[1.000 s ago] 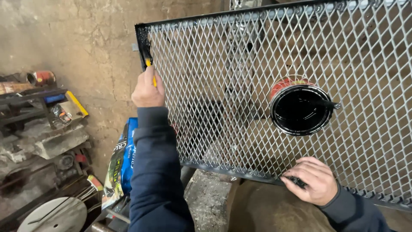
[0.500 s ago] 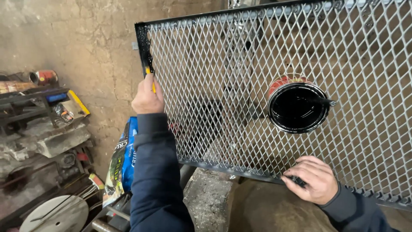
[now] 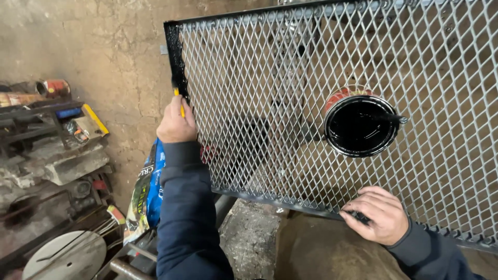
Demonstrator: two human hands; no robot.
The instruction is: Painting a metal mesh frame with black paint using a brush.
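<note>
A framed panel of expanded metal mesh (image 3: 290, 78) fills the upper right of the head view. My left hand (image 3: 175, 123) grips a yellow-handled paintbrush (image 3: 178, 91) whose bristles press on the panel's left frame edge, which is coated black. My right hand (image 3: 377, 215) holds the panel's lower frame edge. An open can of black paint (image 3: 361, 125) sits on the mesh near the right hand, with a stick lying across its rim.
A rough concrete wall (image 3: 104, 46) stands at the left. Metal shelves with cans, stone blocks and tools (image 3: 46, 129) sit lower left. A blue printed bag (image 3: 148, 192) and a round metal disc (image 3: 65, 256) lie below my left arm.
The view has shifted slightly. My left hand and the brush have edged a little along the left frame edge; my right hand keeps its hold on the lower edge.
</note>
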